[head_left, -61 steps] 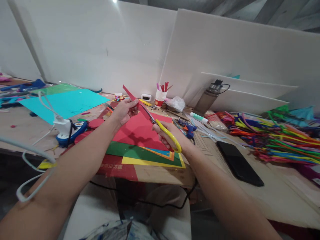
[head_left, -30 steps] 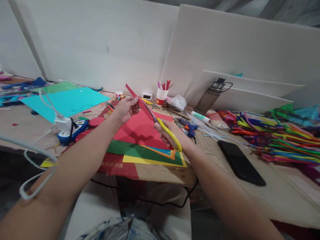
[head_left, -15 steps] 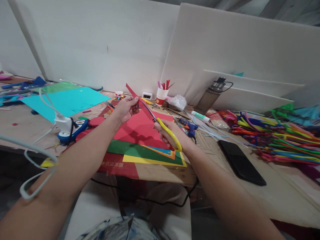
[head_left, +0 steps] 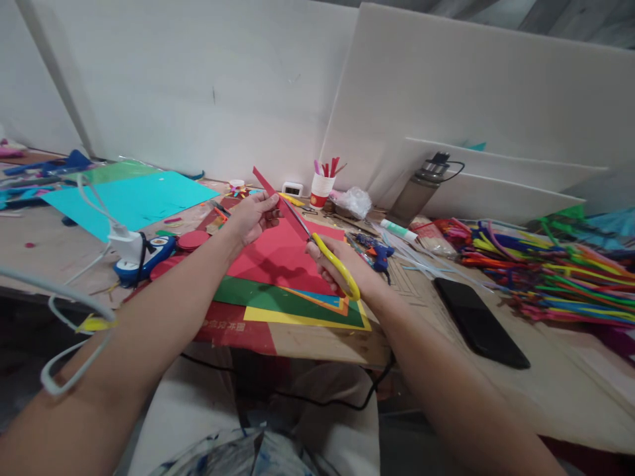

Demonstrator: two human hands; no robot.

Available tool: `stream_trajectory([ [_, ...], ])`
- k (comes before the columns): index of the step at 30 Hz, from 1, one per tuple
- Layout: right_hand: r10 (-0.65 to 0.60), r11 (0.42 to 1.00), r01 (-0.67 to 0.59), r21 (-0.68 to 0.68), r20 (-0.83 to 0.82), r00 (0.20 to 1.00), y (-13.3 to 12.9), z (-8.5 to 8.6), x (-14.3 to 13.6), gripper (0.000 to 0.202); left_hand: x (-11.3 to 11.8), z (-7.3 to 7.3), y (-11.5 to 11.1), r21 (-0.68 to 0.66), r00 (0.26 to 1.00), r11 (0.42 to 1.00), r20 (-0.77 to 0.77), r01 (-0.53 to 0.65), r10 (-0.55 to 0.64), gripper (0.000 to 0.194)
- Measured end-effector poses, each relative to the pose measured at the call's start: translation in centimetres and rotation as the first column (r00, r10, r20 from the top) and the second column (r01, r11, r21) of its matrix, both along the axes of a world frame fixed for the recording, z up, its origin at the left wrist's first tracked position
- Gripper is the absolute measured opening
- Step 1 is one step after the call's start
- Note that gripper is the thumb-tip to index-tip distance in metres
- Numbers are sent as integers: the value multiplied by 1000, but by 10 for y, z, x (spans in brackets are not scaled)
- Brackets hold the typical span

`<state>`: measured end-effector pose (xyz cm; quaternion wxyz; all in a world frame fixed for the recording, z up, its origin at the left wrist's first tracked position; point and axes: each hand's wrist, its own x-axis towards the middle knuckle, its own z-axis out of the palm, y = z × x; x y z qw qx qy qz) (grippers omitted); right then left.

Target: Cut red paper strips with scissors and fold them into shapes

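Between thumb and fingers, my left hand [head_left: 255, 215] pinches a narrow red paper strip [head_left: 264, 180], which slants up to the left. My right hand [head_left: 330, 261] is closed on yellow-handled scissors [head_left: 342, 268]. Their blades [head_left: 296, 215] point up and left along the strip, close to my left fingers; how far apart the blades are is hard to tell. Beneath both hands lies a large red sheet [head_left: 278, 261], on top of green paper [head_left: 268, 301] and yellow paper [head_left: 302, 319], with blue and orange corners showing at the right.
At the left are a blue power strip [head_left: 153, 258] with a white cable and a turquoise sheet [head_left: 143, 201]. Behind stand a paper cup of pens [head_left: 321, 188] and a bottle [head_left: 419, 192]. To the right lie a black phone [head_left: 479, 320], a glue gun [head_left: 381, 256] and colourful pipe cleaners [head_left: 570, 271].
Both hands keep their grips. The left hand and the paper strip have shifted very slightly right, and the scissors stay nearly in place along the strip.
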<state>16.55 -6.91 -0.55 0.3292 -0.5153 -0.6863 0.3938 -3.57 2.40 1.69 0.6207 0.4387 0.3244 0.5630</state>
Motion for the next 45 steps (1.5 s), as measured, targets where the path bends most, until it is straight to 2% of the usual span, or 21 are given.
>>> stream_trajectory([
  [16,19,999,-20,-30,-32,999,-3,2,0,44,1,0,0,3,1000,1000,-5,8,-8,17],
  [27,7,998,-8,-55,-25,1000,-7,8,-2,48,0,-2,2,-2,999,1000,28,15,-15,19],
  [32,5,998,-6,-55,-11,1000,-6,8,-1,50,-2,-1,3,19,998,1000,65,-24,22,19],
  [45,9,1000,-9,-16,-32,999,2,-4,1,51,-2,-2,2,16,1000,1000,11,0,0,12],
])
